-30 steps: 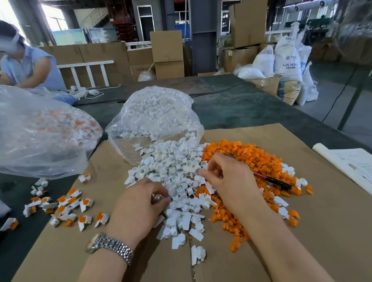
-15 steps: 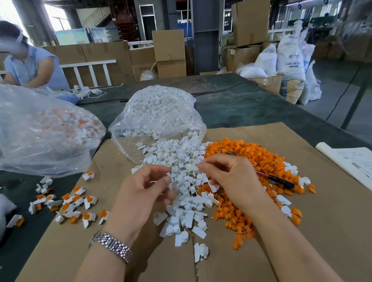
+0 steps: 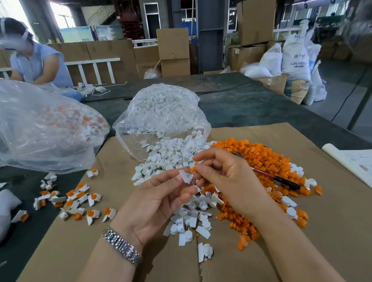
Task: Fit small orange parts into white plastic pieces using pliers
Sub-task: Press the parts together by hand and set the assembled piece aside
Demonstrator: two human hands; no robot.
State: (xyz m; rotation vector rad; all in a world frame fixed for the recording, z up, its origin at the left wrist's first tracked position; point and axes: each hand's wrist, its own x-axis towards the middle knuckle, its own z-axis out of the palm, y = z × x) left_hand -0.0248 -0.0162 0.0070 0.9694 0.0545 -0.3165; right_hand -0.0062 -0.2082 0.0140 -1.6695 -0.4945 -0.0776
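Both hands are raised just above the flat brown cardboard sheet [image 3: 319, 230] that covers the near part of the dark counter [image 3: 255, 105]. The left hand [image 3: 154, 205], with a silver metal watch band [image 3: 122, 246] at its wrist, pinches a small white plastic piece [image 3: 185, 176] between thumb and fingertips. The right hand [image 3: 229, 179] meets it from the other side, its thumb and forefinger closed on a small orange part [image 3: 192, 169] that touches the white piece; whether the part is seated in it cannot be told.

Beneath the hands a loose heap of white plastic pieces [image 3: 186, 215] runs from the middle of the cardboard toward its near edge, spilling from a clear plastic bag of white pieces [image 3: 163, 111] at the sheet's far edge. Just right of that heap lies a pile of small orange parts [image 3: 263, 155], and on it rest pliers with a dark handle [image 3: 284, 181], untouched, partly hidden behind the right hand.

Near the cardboard's left edge lie scattered white pieces with orange parts fitted [image 3: 74, 199]. A large clear bag holding mixed white and orange pieces [image 3: 36, 129] sits at the counter's left side. White paper sheets [image 3: 367, 172] lie at the right edge. Another person in a light blue top [image 3: 41, 65] works at the far left corner.
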